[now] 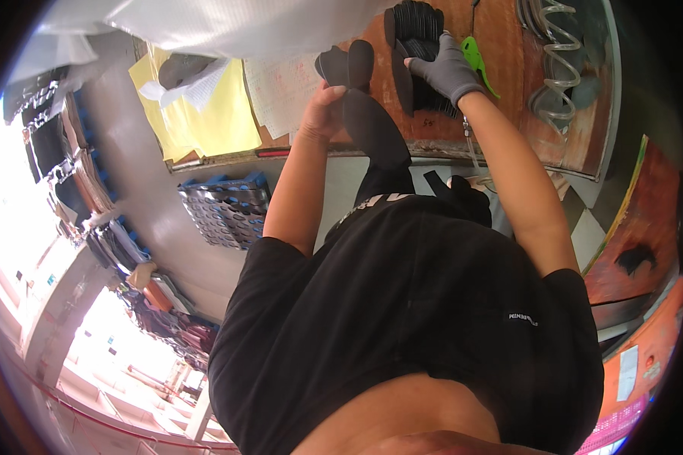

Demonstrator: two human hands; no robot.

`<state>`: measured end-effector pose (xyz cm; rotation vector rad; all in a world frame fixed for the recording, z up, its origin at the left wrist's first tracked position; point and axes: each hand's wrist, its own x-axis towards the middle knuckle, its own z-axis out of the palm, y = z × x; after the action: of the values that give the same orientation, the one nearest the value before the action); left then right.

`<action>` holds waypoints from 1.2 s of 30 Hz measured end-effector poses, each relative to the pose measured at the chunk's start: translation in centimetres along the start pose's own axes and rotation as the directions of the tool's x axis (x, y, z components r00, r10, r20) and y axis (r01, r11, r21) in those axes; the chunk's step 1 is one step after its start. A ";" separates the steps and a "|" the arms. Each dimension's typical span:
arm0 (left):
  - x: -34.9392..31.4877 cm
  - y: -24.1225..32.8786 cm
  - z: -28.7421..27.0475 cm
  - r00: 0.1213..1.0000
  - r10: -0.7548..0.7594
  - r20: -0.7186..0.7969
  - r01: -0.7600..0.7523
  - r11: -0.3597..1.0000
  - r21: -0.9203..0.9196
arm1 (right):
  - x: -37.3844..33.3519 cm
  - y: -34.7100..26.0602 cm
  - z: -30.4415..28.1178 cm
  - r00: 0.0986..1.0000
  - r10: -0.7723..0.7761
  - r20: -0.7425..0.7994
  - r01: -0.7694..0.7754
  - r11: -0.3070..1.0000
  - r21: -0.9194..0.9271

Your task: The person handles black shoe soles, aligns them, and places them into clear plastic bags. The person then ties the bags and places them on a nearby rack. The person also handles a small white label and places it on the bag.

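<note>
My bare left hand (325, 111) is closed on a dark, flat insole-shaped piece (332, 68) at the table's near edge, thumb on top. A similar dark piece (361, 64) overlaps its right side, and a longer dark curved piece (373, 130) lies just below. In a grey fingerless glove, my right hand (446, 70) rests over a stack of black insole-shaped pieces (417, 23). Its thumb and forefinger are spread apart, the thumb touching the stack's left part; the other fingers are partly hidden. Right of this hand lies a bright green trigger-handled tool (473, 57).
Yellow paper (197, 114) and a handwritten sheet (281, 87) lie on the brown table (501, 45). A clear coiled hose (560, 61) hangs at right. White plastic sheeting (228, 26) covers the far side. A blue-and-black perforated crate (226, 212) stands below the table; loaded racks (83, 159) line the left.
</note>
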<state>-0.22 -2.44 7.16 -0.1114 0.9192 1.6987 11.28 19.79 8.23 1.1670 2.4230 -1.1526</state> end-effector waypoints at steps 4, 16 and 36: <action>-1.1 -0.5 0.8 1.000 0.019 -0.001 -0.019 1.000 -0.025 | -0.2 0.0 0.1 0.998 -0.018 -0.059 0.014 0.998 -0.065; -2.5 -1.3 1.7 0.981 -0.102 0.167 0.147 0.946 -0.289 | -1.7 0.4 -2.2 0.994 -0.087 -0.068 0.071 0.976 -0.206; -4.2 -3.3 7.1 0.967 -0.244 0.069 0.253 0.945 -0.209 | -11.8 -5.6 -6.5 0.947 -0.256 0.196 0.021 0.657 0.754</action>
<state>6.77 -1.23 12.50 -0.3234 0.6555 1.5536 15.80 15.68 21.47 0.8673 1.8431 -2.3292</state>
